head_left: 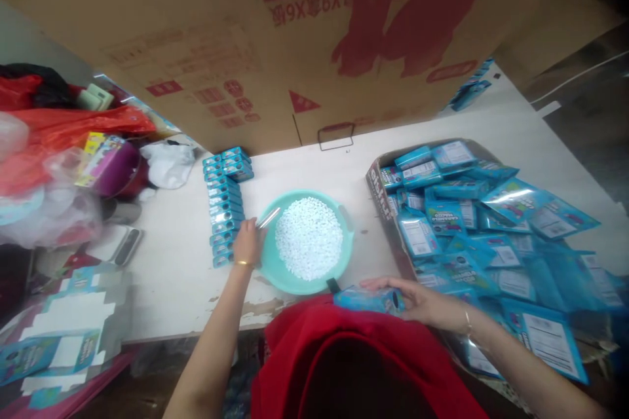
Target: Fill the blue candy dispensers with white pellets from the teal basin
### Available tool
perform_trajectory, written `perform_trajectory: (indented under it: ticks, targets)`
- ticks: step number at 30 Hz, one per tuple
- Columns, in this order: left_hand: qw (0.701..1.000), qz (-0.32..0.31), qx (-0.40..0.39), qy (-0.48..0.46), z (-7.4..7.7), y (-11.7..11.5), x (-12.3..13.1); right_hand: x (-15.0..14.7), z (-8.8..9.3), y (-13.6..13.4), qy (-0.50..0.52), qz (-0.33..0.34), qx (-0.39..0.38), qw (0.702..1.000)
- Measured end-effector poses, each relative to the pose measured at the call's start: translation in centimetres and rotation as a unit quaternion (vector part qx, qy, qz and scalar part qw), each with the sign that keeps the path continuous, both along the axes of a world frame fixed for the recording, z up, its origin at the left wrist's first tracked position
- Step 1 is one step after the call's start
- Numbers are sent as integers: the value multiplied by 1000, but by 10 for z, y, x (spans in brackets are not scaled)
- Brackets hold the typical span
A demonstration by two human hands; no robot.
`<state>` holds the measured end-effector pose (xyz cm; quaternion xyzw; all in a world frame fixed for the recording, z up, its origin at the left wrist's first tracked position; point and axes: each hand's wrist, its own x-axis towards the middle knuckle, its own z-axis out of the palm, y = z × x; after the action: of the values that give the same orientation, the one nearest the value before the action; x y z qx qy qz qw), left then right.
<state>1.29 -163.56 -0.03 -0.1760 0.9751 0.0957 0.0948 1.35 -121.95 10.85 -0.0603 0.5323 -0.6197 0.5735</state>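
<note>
My left hand point(247, 243), a gold band at its wrist, is closed at the left rim of a light green basin point(346, 229). From its fingers a shiny, slender tool point(268, 217) reaches over the basin; its exact kind I cannot make out. Small white pellets point(309, 239) fill the middle of the basin. Close to my body, my right hand point(422, 301) grips a blue printed packet point(369, 300), just below the basin's lower right edge. Left of the basin stand rows of small blue boxes point(226, 203), beside my left fingers.
An open carton point(381, 200) heaped with blue packets point(457, 216) stands on the right. A large cardboard box point(295, 46) blocks the table's back. Flattened blue-and-white boxes point(73, 327), plastic bags point(170, 163) and a purple container point(115, 167) crowd the left.
</note>
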Motion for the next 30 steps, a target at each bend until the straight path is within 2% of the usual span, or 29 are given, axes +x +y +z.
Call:
perform_trajectory:
  ticks: [2,4,6,8,10,12,16,19,21,23,26,30]
  targets:
    - [996,-83,9,-18,5,9,7,3,-5,-8,41,-40,31,998]
    - [987,-128,18,-97,4,19,13,4,-18,-17,71,-116,81,987]
    - [980,-126,14,-152,-2,28,16,0,-36,-27,83,-219,123,964]
    - [980,-117,18,-162,-13,36,16,-11,-58,-38,88,-321,140,933]
    - [979,-123,38,-159,-25,44,13,-29,-78,-49,91,-386,153,905]
    - [977,-132,67,-152,-36,52,7,-49,-94,-60,80,-385,167,904]
    - [972,-146,132,-126,-59,76,-7,-80,-115,-74,41,-324,161,931]
    - [967,-147,176,-110,-73,99,-16,-84,-121,-64,54,-345,170,922]
    - [960,-156,209,-98,-76,112,-21,-80,-120,-51,73,-365,191,908]
    - [952,-169,241,-84,-75,122,-24,-73,-116,-38,103,-368,219,898]
    - [942,-184,272,-62,-63,129,-26,-60,-106,-29,185,-339,248,888]
    - [936,-176,304,-22,-40,122,-26,-37,-91,-31,369,-296,282,835]
